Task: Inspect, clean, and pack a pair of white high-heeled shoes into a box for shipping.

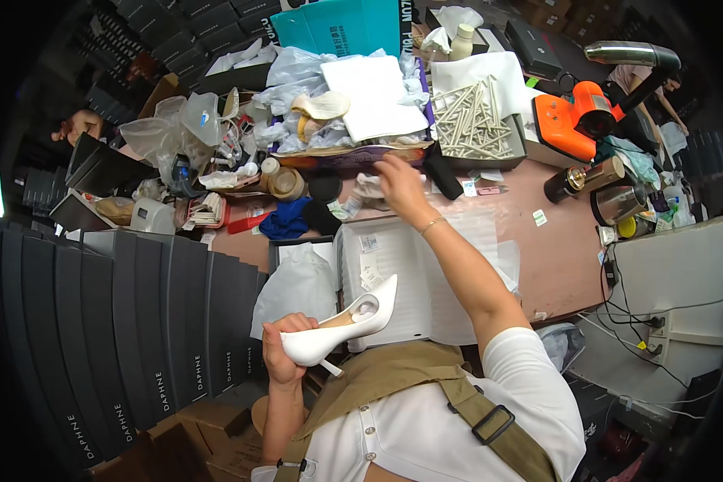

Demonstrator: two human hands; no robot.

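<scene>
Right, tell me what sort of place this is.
Probably a shoe workshop or stockroom: the left hand holds a white high-heeled shoe, dark boxes stand in a row, and a cluttered table lies ahead.

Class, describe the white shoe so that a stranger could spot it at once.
Find the row of dark boxes at the left. Just right of it, the left hand grips the white shoe, toe pointing up and right. Unlike the limp white wrapping above it, it has a pointed toe and slim heel.
</scene>
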